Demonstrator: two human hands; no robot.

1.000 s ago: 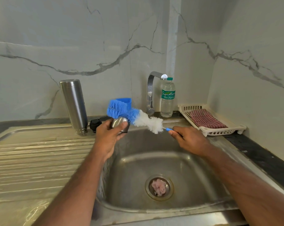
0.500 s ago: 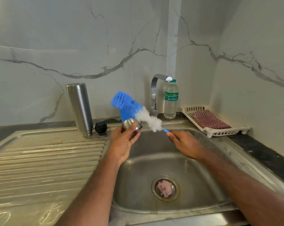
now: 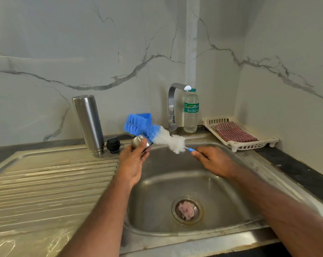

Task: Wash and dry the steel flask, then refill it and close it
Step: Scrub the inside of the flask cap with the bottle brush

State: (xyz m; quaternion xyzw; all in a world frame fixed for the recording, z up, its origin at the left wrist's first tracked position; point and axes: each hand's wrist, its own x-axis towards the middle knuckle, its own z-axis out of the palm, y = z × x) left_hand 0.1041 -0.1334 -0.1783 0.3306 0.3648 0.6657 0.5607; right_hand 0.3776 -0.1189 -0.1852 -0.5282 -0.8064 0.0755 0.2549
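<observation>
Left hand: left hand [image 3: 133,165] is curled around a small round steel flask cap [image 3: 140,142], thumb over its side, holding it over the back left corner of the sink basin; the cap's mouth faces the brush
Right hand: right hand [image 3: 213,160] pinches the thin blue handle of a long blue-and-white bristle bottle brush [image 3: 158,135] between thumb and fingertips, over the back of the basin; the blue bristle end lies against the cap, though whether it is inside cannot be told
Flask body: the tall cylindrical steel flask [image 3: 89,126] stands mouth down at the back edge of the ribbed steel draining board [image 3: 51,179], well apart from both hands; a black round stopper [image 3: 113,145] sits just beside it
Basin: the stainless steel sink [image 3: 177,184] shows no running water; something pale pink lies in the drain strainer [image 3: 187,210]
Back edge: a bent chrome tap [image 3: 172,106] stands behind the basin with a clear plastic water bottle with a green label [image 3: 190,111] just beside it
Right corner: a white slotted plastic tray [image 3: 257,143] holds a folded red checked cloth [image 3: 234,132]
Step in hand: by the look of it, the washing stage; the cap is being scrubbed; drying, refilling and closing are all yet to come
Next move: probably work the bristles round the inside of the cap; that needs a firm left grip, since wet steel is slippery; then a rinse under the tap
</observation>
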